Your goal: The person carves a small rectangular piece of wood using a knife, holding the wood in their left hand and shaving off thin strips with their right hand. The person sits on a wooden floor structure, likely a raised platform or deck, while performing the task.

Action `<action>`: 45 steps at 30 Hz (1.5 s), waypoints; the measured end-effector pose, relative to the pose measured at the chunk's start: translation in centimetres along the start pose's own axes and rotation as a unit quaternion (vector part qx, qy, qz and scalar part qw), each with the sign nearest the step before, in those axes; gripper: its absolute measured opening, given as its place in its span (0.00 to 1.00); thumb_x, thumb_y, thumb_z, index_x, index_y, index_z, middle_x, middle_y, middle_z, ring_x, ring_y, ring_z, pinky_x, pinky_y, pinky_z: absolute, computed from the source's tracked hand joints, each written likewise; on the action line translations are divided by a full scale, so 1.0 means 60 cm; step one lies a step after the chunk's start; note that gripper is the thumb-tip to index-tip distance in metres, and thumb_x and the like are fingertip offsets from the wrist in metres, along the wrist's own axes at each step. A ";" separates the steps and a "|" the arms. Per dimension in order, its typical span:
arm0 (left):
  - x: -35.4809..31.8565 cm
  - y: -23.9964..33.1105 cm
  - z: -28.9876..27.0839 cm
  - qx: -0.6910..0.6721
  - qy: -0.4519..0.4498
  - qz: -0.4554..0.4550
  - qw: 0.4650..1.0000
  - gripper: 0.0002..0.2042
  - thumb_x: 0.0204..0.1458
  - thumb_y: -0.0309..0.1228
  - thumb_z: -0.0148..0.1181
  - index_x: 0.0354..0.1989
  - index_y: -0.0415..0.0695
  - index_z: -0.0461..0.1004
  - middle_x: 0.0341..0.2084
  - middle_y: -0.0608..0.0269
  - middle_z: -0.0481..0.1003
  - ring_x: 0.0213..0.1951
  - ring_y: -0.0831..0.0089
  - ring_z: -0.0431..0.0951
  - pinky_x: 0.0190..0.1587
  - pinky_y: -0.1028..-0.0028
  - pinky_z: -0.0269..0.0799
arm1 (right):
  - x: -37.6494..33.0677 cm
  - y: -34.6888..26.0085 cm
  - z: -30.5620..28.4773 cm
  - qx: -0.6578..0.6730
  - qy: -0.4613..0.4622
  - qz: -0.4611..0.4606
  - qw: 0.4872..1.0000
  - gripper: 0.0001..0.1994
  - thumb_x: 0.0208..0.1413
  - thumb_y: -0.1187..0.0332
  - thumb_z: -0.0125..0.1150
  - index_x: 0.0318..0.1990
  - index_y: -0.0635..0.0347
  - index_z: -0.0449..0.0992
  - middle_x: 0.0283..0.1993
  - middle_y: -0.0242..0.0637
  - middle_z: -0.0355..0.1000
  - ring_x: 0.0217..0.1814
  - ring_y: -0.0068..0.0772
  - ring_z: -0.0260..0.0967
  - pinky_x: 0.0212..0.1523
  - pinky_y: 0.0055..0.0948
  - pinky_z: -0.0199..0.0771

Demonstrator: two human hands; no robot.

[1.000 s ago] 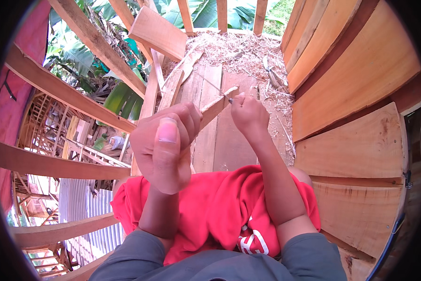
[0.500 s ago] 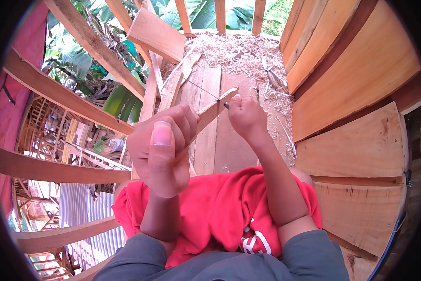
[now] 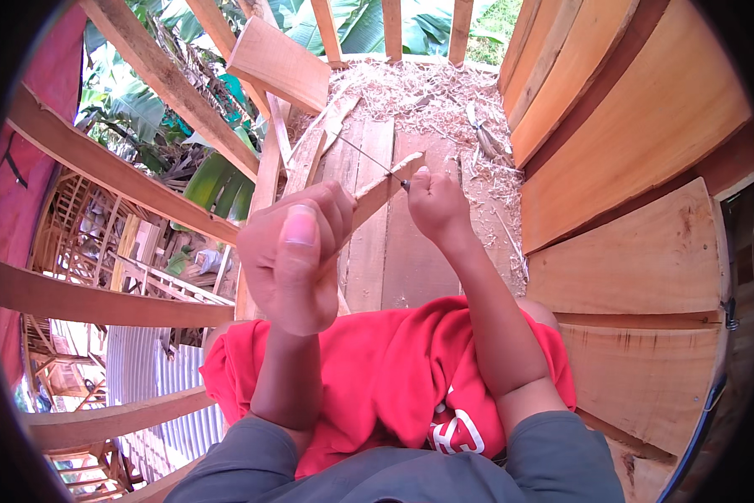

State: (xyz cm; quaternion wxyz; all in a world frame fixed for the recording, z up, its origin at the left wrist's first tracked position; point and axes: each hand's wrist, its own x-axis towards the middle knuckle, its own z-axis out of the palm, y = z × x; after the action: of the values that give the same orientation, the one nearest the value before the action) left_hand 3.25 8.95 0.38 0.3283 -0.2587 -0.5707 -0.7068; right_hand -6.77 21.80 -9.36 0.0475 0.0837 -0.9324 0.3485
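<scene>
At centre frame, the left hand (image 3: 291,251) appears closed around a wooden piece (image 3: 384,194) as the right hand (image 3: 438,208) grips a dark-handled thin tool (image 3: 369,157) across it, seemingly a shaping step demanding steadiness.

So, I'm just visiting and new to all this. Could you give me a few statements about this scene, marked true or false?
1. The right hand grips a thin tool. True.
2. The left hand is open and flat. False: the left hand is closed on a piece of wood.
3. Wood shavings lie on the floorboards. True.
4. The cloth below the hands in the picture is blue. False: the cloth is red.
5. Green leaves show beyond the wooden slats. True.
</scene>
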 end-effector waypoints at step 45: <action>0.006 0.024 -0.013 0.039 0.018 -0.028 0.999 0.18 0.60 0.36 0.38 0.16 0.50 0.50 0.13 0.71 0.49 0.20 0.75 0.49 0.30 0.70 0.49 | 0.026 0.034 0.044 0.008 -0.039 0.007 0.999 0.27 0.61 0.56 0.37 0.26 0.68 0.78 0.29 0.58 0.75 0.35 0.60 0.74 0.42 0.53 0.73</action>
State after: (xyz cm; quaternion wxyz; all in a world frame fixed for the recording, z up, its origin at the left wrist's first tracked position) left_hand 4.11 7.91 1.37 0.3286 -0.2169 -0.5991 -0.6972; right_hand -8.74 21.36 -12.42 0.0080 0.0907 -0.9312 0.3529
